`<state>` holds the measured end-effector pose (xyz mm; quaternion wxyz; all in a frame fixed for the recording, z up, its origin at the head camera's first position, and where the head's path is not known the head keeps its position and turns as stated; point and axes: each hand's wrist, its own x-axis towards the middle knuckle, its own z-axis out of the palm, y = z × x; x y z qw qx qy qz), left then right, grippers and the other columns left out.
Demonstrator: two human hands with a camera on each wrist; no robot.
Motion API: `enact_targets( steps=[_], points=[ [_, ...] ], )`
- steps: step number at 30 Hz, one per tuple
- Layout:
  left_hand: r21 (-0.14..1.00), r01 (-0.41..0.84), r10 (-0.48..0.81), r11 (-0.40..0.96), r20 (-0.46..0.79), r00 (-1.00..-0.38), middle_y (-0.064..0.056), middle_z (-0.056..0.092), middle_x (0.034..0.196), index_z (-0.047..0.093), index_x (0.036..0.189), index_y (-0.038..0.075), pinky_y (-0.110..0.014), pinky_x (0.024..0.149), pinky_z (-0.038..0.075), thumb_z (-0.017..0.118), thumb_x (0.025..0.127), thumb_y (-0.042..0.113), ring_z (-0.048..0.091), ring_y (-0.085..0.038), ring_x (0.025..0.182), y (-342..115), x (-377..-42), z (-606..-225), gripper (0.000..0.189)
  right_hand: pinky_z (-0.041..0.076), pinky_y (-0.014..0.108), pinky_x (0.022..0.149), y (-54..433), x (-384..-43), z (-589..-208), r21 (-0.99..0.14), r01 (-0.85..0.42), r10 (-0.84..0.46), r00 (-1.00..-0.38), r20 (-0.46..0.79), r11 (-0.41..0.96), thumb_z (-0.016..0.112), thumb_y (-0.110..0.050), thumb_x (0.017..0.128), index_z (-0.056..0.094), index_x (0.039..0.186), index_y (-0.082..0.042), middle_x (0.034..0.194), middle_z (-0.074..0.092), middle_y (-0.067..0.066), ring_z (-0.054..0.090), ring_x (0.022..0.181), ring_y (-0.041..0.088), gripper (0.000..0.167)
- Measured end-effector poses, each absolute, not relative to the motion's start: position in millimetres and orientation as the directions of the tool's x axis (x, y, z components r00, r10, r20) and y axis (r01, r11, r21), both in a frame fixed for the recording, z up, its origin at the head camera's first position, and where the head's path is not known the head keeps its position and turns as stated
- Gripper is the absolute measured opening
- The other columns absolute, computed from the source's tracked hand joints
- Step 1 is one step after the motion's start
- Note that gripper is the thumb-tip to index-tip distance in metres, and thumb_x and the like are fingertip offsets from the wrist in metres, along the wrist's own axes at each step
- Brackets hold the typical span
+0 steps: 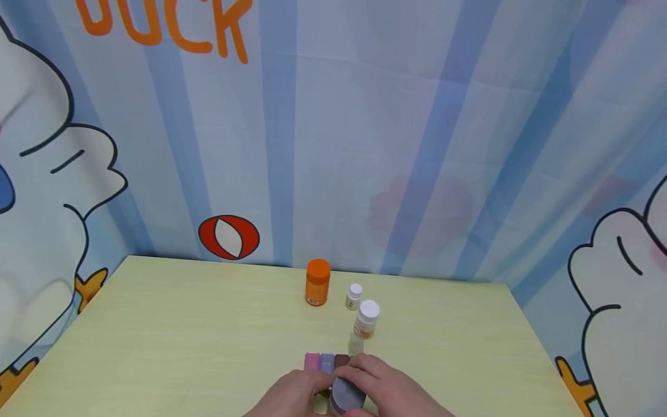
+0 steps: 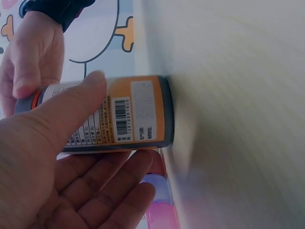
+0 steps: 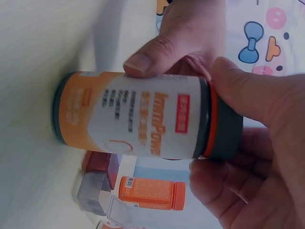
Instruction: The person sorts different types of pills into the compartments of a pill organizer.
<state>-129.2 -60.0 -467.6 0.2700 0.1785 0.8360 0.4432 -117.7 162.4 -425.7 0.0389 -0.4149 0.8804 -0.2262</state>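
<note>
A supplement bottle [image 3: 138, 114] with an orange and white label stands upright on the table at the front, its dark grey cap [image 1: 348, 395] uppermost. My left hand [image 1: 294, 394] holds the bottle's body, thumb on one side and fingers on the other. Around the cap, my right hand [image 1: 396, 385] has its thumb and fingers curled. Just behind the bottle lies a pill organizer [image 1: 327, 364] with pink, blue and dark red compartments, partly hidden by the hands. A clear lid [image 1: 356, 343] stands raised at its right end.
Farther back on the pale yellow table [image 1: 208, 324] are an orange bottle [image 1: 317, 284], a small white bottle [image 1: 354, 296] and a larger white-capped bottle [image 1: 367, 318]. A printed curtain [image 1: 333, 145] hangs along the table's back edge.
</note>
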Motion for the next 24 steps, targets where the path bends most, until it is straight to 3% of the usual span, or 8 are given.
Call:
enact_targets(
  steps=[6, 11, 14, 19, 24],
  points=[
    [0.824, 0.113, 0.554, 0.555, -0.266, -0.789, 0.018, 0.068, 0.098, 0.070, 0.105, 0.035, -0.035, 0.087, 0.052, 0.078, 0.078, 0.043, 0.059, -0.004, 0.086, -62.2, -130.1, -466.9, 0.029, 0.050, 0.023, 0.090, 167.9, -119.4, -425.5, -0.480, -0.707, -0.765, -0.636, 0.107, 0.520, 0.052, -0.047, 0.097, 0.040, 0.145, -0.033, 0.135, 0.048, -0.010, 0.049, 0.111, 0.005, 0.051],
    [0.834, 0.097, 0.552, 0.544, -0.268, -0.790, 0.020, 0.067, 0.096, 0.069, 0.109, 0.040, -0.039, 0.089, 0.052, 0.080, 0.075, 0.043, 0.059, -0.006, 0.086, -60.5, -129.7, -467.5, 0.036, 0.051, 0.022, 0.088, 167.8, -118.4, -425.7, -0.537, -0.581, -0.670, -0.742, 0.040, 0.612, 0.062, -0.066, 0.081, 0.042, 0.134, -0.032, 0.131, 0.042, -0.013, 0.052, 0.105, 0.000, 0.066],
    [0.841, 0.068, 0.541, 0.537, -0.282, -0.792, 0.020, 0.067, 0.094, 0.068, 0.110, 0.042, -0.040, 0.089, 0.052, 0.081, 0.073, 0.045, 0.058, -0.007, 0.086, -60.1, -129.1, -468.3, 0.039, 0.050, 0.018, 0.079, 166.1, -117.4, -425.4, -0.555, -0.519, -0.621, -0.784, 0.006, 0.650, 0.061, -0.069, 0.080, 0.045, 0.119, -0.033, 0.118, 0.044, -0.015, 0.052, 0.093, -0.001, 0.056],
    [0.840, 0.052, 0.532, 0.541, -0.294, -0.794, 0.020, 0.067, 0.093, 0.069, 0.112, 0.040, -0.037, 0.086, 0.052, 0.081, 0.072, 0.045, 0.058, -0.008, 0.085, -60.9, -129.2, -469.1, 0.042, 0.050, 0.018, 0.077, 166.5, -117.6, -426.8, -0.556, -0.566, -0.659, -0.751, 0.044, 0.609, 0.057, -0.058, 0.089, 0.049, 0.121, -0.034, 0.114, 0.048, -0.016, 0.053, 0.091, -0.002, 0.040],
    [0.834, 0.034, 0.519, 0.551, -0.311, -0.796, 0.018, 0.066, 0.092, 0.070, 0.112, 0.035, -0.039, 0.085, 0.052, 0.081, 0.073, 0.044, 0.057, -0.009, 0.085, -60.8, -130.0, -469.0, 0.042, 0.052, 0.021, 0.084, 170.7, -118.4, -426.2, -0.550, -0.600, -0.707, -0.707, 0.024, 0.581, 0.053, -0.053, 0.094, 0.043, 0.139, -0.033, 0.128, 0.046, -0.014, 0.054, 0.102, -0.001, 0.050]
  ],
)
